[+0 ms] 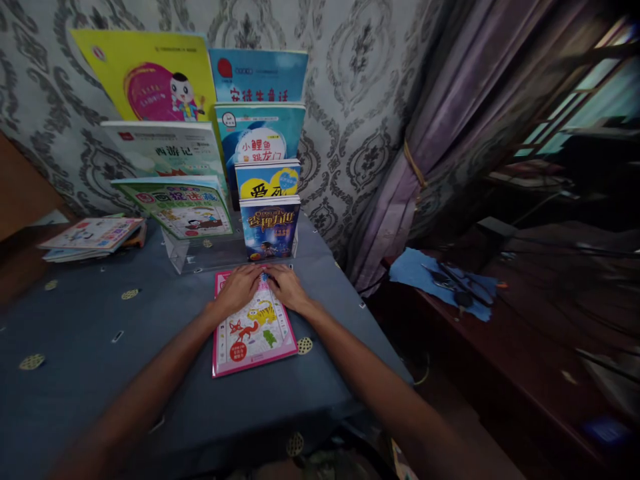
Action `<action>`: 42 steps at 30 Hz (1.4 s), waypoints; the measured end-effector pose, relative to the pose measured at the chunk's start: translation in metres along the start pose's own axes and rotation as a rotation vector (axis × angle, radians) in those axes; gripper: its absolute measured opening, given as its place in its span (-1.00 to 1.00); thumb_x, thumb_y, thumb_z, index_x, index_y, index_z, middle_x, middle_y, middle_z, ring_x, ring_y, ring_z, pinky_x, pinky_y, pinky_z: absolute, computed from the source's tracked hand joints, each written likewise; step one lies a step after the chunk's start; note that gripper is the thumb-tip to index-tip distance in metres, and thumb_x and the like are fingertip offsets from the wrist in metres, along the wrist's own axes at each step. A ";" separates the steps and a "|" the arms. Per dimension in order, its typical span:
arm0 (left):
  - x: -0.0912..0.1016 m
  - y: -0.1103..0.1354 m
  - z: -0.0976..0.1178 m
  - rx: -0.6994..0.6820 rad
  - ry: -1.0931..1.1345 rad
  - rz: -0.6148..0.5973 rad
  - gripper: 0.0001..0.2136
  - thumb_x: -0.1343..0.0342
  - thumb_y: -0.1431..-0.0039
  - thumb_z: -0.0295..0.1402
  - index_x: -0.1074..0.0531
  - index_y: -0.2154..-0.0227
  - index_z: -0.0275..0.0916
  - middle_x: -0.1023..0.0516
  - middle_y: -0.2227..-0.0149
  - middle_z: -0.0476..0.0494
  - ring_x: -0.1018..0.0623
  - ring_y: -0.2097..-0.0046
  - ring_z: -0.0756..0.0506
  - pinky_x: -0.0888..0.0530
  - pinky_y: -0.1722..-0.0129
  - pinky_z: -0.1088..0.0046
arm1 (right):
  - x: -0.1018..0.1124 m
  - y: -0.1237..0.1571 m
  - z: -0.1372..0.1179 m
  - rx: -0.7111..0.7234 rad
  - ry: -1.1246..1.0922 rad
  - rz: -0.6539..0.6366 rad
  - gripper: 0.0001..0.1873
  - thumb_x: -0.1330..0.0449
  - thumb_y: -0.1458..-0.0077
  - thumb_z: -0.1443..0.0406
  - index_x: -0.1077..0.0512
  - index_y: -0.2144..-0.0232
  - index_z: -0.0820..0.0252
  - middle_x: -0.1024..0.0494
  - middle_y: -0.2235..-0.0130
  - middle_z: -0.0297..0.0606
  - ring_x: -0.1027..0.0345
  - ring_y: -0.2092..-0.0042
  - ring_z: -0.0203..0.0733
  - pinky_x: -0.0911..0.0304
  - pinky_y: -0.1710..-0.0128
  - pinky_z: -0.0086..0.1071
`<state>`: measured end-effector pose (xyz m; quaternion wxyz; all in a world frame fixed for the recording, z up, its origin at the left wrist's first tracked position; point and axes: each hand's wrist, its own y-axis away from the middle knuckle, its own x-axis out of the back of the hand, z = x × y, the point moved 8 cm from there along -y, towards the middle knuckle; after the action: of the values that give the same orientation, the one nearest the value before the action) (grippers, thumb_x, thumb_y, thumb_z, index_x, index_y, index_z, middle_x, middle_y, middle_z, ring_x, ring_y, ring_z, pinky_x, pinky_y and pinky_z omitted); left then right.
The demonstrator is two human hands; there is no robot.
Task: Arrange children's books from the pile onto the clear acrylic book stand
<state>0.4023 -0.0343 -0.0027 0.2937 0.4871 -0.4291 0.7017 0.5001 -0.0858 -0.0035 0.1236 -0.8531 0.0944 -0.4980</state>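
A pink-bordered picture book lies flat on the table, its cover showing a fox and a yellow striped cat. My left hand rests palm down on the upper left of that cover, fingers stretched forward. On the upper right lies my right hand, also palm down, its fingertips close to those of the left. Both hands are open and cover part of the title. Just beyond the fingertips stands a dark blue book at the front of a clear tiered book rack.
More books fill the rack, among them a yellow one and a green one. At left lies a book stack on the blue tablecloth. Right of a tied curtain, a dark red desk holds a blue cloth and cables.
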 end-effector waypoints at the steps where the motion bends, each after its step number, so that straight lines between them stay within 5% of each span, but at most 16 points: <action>1: 0.000 0.001 0.000 -0.002 -0.004 0.005 -0.63 0.07 -0.34 -0.43 -0.42 -0.14 -0.30 -0.51 -0.16 -0.28 -0.47 -0.19 -0.19 -0.35 -0.23 0.15 | 0.000 0.000 0.001 0.002 -0.006 0.005 -0.60 -0.10 -0.22 0.43 -0.48 -0.08 0.31 -0.51 -0.14 -0.02 -0.34 -0.18 -0.04 -0.19 -0.22 -0.18; 14: -0.007 0.004 0.007 -0.035 0.014 -0.103 -0.58 0.18 -0.44 -0.28 -0.28 -0.27 -0.16 -0.33 -0.32 -0.16 -0.27 -0.36 -0.14 -0.21 -0.31 0.08 | -0.001 0.015 0.006 0.006 -0.050 0.035 -0.60 -0.06 -0.24 0.41 -0.49 -0.08 0.18 -0.52 -0.15 -0.09 -0.37 -0.18 -0.06 -0.24 -0.22 -0.13; 42: -0.005 0.008 0.019 -0.133 -0.029 -0.169 -0.58 0.19 -0.46 -0.18 -0.33 -0.23 -0.17 -0.38 -0.29 -0.20 -0.32 -0.32 -0.15 -0.17 -0.32 0.12 | 0.009 0.037 -0.003 0.030 -0.054 -0.004 -0.61 -0.05 -0.24 0.43 -0.54 -0.02 0.20 -0.55 -0.12 -0.10 -0.40 -0.16 -0.08 -0.26 -0.21 -0.16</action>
<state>0.4058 -0.0549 -0.0072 0.3772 0.5112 -0.4361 0.6373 0.5008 -0.1238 -0.0056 0.1377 -0.8644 0.0819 -0.4766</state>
